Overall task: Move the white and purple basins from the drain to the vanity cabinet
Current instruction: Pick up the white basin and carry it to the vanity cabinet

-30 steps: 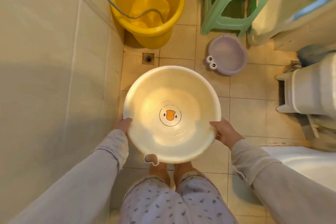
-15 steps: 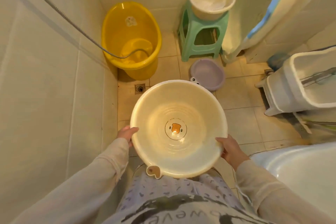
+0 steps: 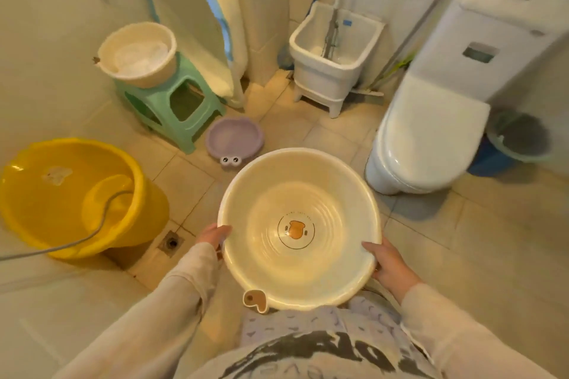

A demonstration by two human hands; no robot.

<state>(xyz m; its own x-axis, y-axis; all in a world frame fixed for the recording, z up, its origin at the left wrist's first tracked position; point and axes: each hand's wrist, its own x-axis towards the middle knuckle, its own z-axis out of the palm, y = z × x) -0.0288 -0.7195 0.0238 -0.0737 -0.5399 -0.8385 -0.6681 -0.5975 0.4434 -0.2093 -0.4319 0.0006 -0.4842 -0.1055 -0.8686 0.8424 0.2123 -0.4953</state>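
I hold a round white basin (image 3: 326,188) with an orange cartoon print in its bottom, level in front of my belly. My left hand (image 3: 213,235) grips its left rim and my right hand (image 3: 388,264) grips its right rim. A small purple basin (image 3: 234,138) with two toy eyes on its edge sits on the tiled floor beyond the white one, beside a green stool. The floor drain (image 3: 171,244) lies on the tiles to the left of my left hand. No vanity cabinet is in sight.
A yellow tub (image 3: 61,194) with a shower hose in it stands at the left. The green stool (image 3: 172,108) carries a cream bucket (image 3: 138,54). A white mop sink (image 3: 334,55), a toilet (image 3: 428,135) and a bin (image 3: 520,138) stand at the right.
The view has swung to the right, bringing the toilet and mop sink into sight. The white basin stays held in both hands, now over tiles to the right of the drain.
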